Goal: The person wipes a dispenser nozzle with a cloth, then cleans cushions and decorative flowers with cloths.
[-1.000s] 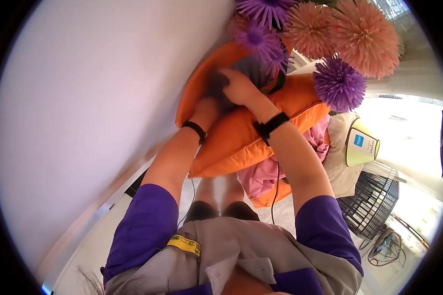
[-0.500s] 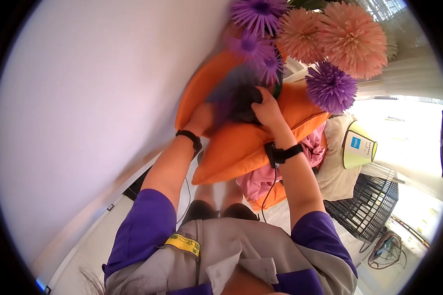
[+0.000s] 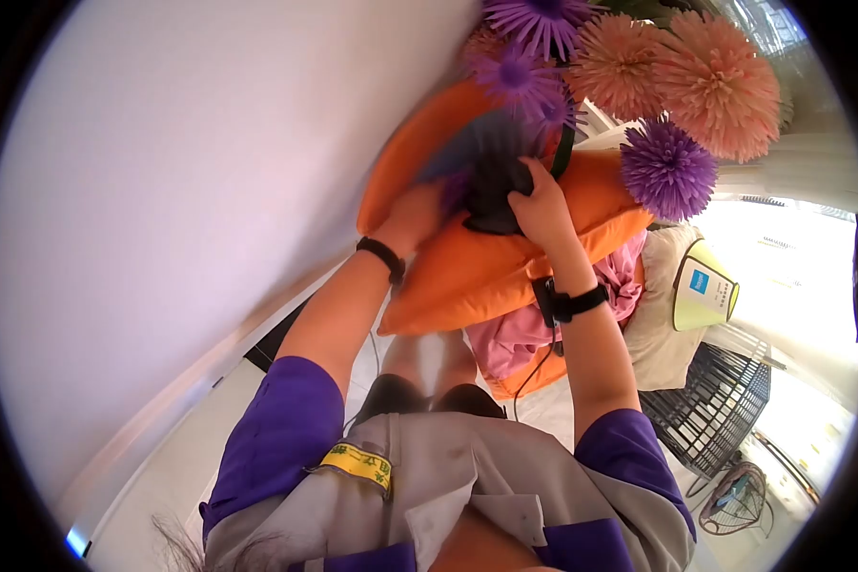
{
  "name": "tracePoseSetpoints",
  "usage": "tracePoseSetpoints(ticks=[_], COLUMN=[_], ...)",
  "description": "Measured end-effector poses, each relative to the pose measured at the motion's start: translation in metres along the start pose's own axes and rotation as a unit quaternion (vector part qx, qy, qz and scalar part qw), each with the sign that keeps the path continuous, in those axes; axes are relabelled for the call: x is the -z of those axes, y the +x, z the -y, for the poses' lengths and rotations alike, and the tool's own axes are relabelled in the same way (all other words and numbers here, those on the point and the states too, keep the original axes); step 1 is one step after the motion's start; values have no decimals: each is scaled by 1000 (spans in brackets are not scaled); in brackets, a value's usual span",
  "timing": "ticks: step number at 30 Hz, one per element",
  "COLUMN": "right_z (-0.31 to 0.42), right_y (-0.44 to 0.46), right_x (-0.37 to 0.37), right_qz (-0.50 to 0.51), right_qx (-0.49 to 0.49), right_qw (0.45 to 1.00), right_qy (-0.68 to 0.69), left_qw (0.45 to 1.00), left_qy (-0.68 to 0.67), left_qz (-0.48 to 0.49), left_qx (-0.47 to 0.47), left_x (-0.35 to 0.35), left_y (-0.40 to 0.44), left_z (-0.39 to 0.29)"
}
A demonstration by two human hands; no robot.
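My right hand (image 3: 543, 207) grips a crumpled black cloth (image 3: 498, 191) above an orange cushion (image 3: 477, 272). Blurred by motion, my left hand (image 3: 418, 217) is just left of the black cloth, beside a smeared purple patch; its fingers cannot be made out. Behind both hands, a second orange cushion (image 3: 391, 157) leans near the wall, with something grey-blue (image 3: 458, 148) in front of it. Black bands are around both wrists.
Purple flowers (image 3: 670, 170) and pink flowers (image 3: 720, 86) hang over the far side. Pink cloth (image 3: 510, 341), a beige cushion (image 3: 660, 315), a pale green lampshade (image 3: 704, 286) and a black basket (image 3: 710, 405) are on the right. A white wall (image 3: 191, 172) rises on the left.
The black cloth, dark and blurred between my hands earlier, now shows more fully, spread lower over the front cushion. My right hand has moved right, away from my left.
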State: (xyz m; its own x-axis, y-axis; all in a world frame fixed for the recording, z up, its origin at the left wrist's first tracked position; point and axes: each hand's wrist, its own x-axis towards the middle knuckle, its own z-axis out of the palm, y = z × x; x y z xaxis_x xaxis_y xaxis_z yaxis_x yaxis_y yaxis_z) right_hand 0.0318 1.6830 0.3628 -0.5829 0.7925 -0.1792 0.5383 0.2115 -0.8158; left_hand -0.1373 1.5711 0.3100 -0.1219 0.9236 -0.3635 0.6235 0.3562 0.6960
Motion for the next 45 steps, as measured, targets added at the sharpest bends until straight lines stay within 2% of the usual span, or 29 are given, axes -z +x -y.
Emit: tracePoseSetpoints(ticks=[3,5,6,7,9,11,13,14,15,16,17,19,20,22,23,26,29,32,34,38,41,43,45], right_z=[-16,-20,-17,-13,-2,6,8,7,4,-3,-9,-10,-9,-14,-15,-8,-12,-19,-14,-13,-2,9,16], right_y=[-25,-38,-41,-42,-44,-41,-41,-41,-40,-41,-42,-49,-51,-56,-56,-55,-55,-54,-53,-50,-45,-41,-34], right_x=[5,9,10,11,16,17,15,13,12,9,11,11,13,17,18,23,18,16,19,20,21,21,20], right_qz=[-10,-34,-48,-48,-104,-98,-92,-72,-55,-51,-52,-58,-56,-55,-61,-39,-61,-77,-63,-34,-31,-36,-32], right_qx=[-25,-51,-40,-39,-30,-40,-44,-54,-63,-78,-78,-108,-115,-131,-137,-157,-130,-108,-115,-109,-76,-53,-38], right_qw=[1000,990,985,985,979,968,954,970,982,986,986,987,988,986,985,981,982,988,987,990,993,995,996], right_qy=[-15,126,162,159,172,227,282,227,168,141,135,101,87,85,88,104,119,79,88,87,81,74,77], left_qw=[998,996,998,999,1000,999,995,995,999,999,999,989,988,998,998,998,999,994,1000,1000,998,986,979], left_qy=[29,50,44,39,-1,-32,-22,-19,-16,-16,-21,-124,-132,-38,-36,26,-18,-91,-10,-1,56,122,138], left_qz=[16,14,6,-3,9,25,32,31,-5,-42,-43,-52,-52,-22,-20,-30,-15,-56,-11,-11,-33,-113,-146], left_qx=[50,74,44,13,19,28,94,91,50,9,5,-58,-55,55,57,52,26,11,-10,-20,6,-17,-33], left_x=[-22,-40,-42,-44,-27,-20,-36,-44,-52,-59,-66,-77,-85,-89,-91,-94,-97,-98,-94,-67,-57,-47,-39], left_y=[13,20,21,23,17,12,19,24,32,41,50,56,56,42,36,18,9,0,-6,-22,-25,-29,-33], left_z=[12,27,29,30,18,15,31,37,43,46,50,51,51,41,41,47,50,45,40,18,8,0,-3])
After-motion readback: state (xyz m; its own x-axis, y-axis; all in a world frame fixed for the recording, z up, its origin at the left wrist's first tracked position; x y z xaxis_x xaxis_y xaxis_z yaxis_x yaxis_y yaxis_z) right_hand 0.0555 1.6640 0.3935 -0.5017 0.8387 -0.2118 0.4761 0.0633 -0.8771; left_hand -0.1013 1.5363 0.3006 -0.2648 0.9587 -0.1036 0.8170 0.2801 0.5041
